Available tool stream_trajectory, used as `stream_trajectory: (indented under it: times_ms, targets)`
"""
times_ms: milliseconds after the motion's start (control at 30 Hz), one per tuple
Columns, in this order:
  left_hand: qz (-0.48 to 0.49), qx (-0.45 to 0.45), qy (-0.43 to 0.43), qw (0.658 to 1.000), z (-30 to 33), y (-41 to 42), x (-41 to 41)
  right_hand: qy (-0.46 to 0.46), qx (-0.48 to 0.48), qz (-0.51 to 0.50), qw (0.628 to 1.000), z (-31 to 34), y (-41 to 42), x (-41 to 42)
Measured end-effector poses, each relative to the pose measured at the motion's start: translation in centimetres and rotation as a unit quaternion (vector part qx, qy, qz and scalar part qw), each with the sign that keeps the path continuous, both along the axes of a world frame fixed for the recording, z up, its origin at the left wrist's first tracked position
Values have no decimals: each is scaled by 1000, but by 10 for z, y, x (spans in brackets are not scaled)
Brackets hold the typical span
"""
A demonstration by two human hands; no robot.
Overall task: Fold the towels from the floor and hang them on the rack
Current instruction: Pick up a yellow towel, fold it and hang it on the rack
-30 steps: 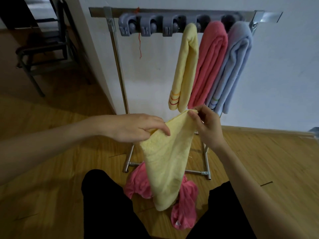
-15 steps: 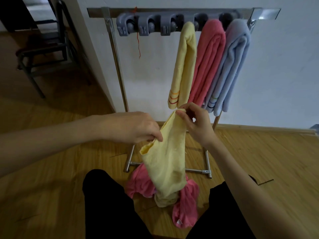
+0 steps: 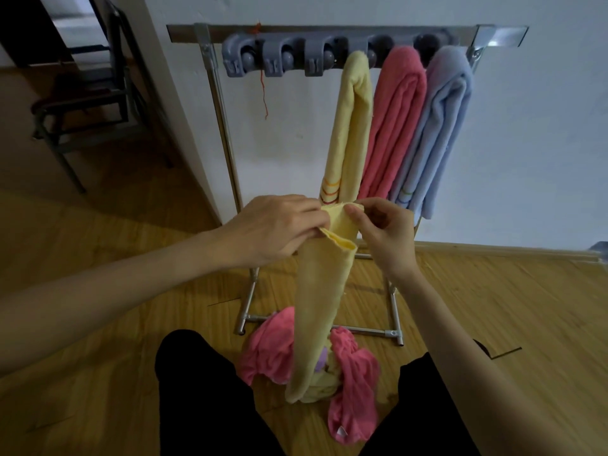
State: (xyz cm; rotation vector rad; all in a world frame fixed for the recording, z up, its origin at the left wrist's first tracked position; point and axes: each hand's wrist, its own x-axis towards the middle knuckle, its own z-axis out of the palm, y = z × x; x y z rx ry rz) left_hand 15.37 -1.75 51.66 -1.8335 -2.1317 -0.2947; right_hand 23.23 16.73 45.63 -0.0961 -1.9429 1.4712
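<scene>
A pale yellow towel hangs folded lengthwise in front of me, its lower end on the floor. My left hand and my right hand pinch its top edge close together. Behind stands a metal rack with grey clips. On it hang a folded yellow towel, a pink towel and a light blue towel. A crumpled pink towel lies on the floor between my knees.
The rack's base bars rest on the wooden floor by a white wall. A dark metal chair stands at the back left. My black-clad legs frame the towels on the floor.
My hands have come together at the towel's top, narrowing it into a long fold. The towel's lower end has dropped onto the floor pile.
</scene>
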Motion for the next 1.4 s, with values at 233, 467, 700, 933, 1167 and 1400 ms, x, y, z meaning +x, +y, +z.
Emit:
stream_trajectory:
  times_ms: [233, 467, 700, 933, 1167, 1400]
  targets:
    - [18, 99, -27, 995, 0, 16, -4, 0, -71, 45, 996, 10, -2, 6]
    - [44, 116, -48, 991, -5, 20, -2, -7, -138, 153, 979, 12, 3, 14]
    - [84, 141, -57, 985, -4, 23, 4, -7, -120, 211, 970, 17, 12, 21]
    - [116, 154, -86, 977, 2, 28, 9, -4, -57, 195, 979, 20, 15, 20]
    - [109, 163, -92, 976, 2, 28, 11, -3, -39, 141, 989, 20, 18, 18]
    - [67, 147, -44, 986, 8, 15, 4, -23, -73, 120, 990, 23, 13, 4]
